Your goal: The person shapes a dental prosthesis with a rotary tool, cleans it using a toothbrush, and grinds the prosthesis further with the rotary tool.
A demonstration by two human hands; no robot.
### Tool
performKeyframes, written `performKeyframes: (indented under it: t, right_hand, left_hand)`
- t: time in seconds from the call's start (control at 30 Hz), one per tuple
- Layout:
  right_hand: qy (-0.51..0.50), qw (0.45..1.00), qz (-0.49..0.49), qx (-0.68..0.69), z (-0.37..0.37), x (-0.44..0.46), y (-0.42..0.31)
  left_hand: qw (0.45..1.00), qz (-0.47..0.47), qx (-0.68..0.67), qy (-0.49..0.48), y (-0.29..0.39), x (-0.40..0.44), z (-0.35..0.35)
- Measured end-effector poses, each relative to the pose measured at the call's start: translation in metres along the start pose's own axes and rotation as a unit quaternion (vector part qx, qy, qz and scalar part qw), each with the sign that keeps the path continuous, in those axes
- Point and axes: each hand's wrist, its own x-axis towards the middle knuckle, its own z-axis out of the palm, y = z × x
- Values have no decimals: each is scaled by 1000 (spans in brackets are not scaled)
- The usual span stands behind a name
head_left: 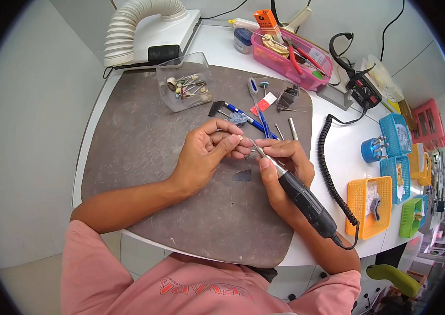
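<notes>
Between the thumb and fingertips of my left hand (204, 149) is a small tooth-coloured dental crown (240, 137), mostly covered by the fingers. My right hand (288, 163) grips a black rotary handpiece (306, 198) like a pen. Its thin metal tip points up and left, close to the crown; whether they touch I cannot tell. Both hands are near each other above the grey-brown work mat (138, 136). Just below them a small dark flat piece (242, 176) lies on the mat. Beyond the fingers lie a blue toothbrush (254, 86) and a blue pen (243, 114).
A clear box (184, 84) of rotary burs stands at the back left, near a white hose (120, 37). Behind sits a pink tool basket (293, 65). A coiled cord (323, 157) runs from the control box (364, 92) to the handpiece. Orange (356, 210) and blue baskets (394, 173) line the right.
</notes>
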Motion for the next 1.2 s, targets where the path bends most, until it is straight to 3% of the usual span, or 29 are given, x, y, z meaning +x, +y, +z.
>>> performKeyframes:
  t: [1.2]
  right_hand:
    - [-34,999,-14,-1,1,1,7]
  left_hand:
    - [1000,13,12,-1,-4,-1,-1]
